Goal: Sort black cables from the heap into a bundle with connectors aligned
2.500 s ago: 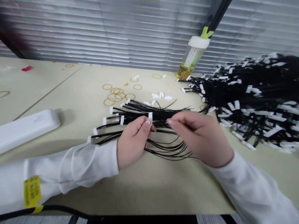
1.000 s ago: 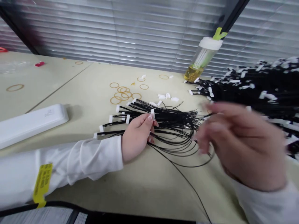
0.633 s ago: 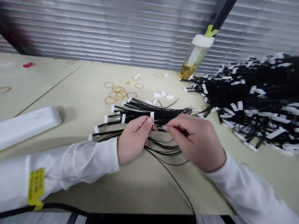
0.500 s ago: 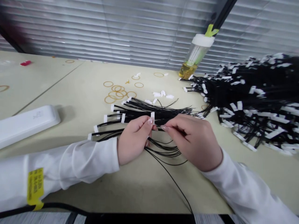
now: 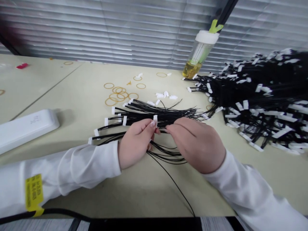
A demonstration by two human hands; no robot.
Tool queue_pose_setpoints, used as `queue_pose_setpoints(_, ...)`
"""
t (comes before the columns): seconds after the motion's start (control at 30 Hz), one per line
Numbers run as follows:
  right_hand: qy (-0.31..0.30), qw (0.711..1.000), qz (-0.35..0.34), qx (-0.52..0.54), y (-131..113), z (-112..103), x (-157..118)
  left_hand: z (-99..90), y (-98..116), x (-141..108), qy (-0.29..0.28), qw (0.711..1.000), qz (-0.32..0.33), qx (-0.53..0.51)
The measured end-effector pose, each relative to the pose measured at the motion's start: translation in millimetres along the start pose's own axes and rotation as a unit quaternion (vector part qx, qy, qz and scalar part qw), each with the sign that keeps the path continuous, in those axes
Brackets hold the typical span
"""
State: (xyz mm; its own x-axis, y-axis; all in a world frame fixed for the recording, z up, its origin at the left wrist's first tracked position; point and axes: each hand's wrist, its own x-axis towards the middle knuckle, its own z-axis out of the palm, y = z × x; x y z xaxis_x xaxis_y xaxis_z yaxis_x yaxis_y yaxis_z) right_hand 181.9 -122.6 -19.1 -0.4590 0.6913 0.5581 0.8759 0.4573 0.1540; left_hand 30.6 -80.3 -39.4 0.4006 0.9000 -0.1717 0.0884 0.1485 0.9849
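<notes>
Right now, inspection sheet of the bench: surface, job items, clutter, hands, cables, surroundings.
Surface: beige table, seam at left.
Job items: bunch of black wires with white connectors; heap of the same wires at right.
Clutter: rubber bands, loose white connectors, white plastic case.
Hands: left hand and right hand both pinch the bunch.
Cables: long wire trails frontward; black cord at front edge.
Surroundings: slatted blinds, bottle of yellow liquid.

wire bundle [image 5: 154, 112]: black, white connectors [image 5: 124, 120] at one end
rubber bands [image 5: 116, 95], beyond bundle: amber rings
bottle [image 5: 196, 57], beyond bundle: white cap [image 5: 207, 37], green clip [image 5: 215, 26], yellow liquid [image 5: 192, 70]
blinds [image 5: 108, 32], beyond bundle: grey horizontal stripes
left sleeve [image 5: 67, 166], nearer than bundle: white, yellow tag [image 5: 34, 192]
</notes>
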Motion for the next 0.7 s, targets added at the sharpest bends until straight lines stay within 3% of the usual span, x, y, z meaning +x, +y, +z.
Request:
queue_pose_setpoints(0.2,0.035,0.996,-0.081,-0.029,-0.1,-4.1,4.3,-1.6,-0.3,1.8,-0.026,1.000,-0.004,-0.005)
queue_pose_setpoints(0.7,0.055,0.997,-0.054,-0.026,1.5,6.8,-1.6,-0.8,0.4,-2.1,-0.014,1.000,-0.003,-0.021)
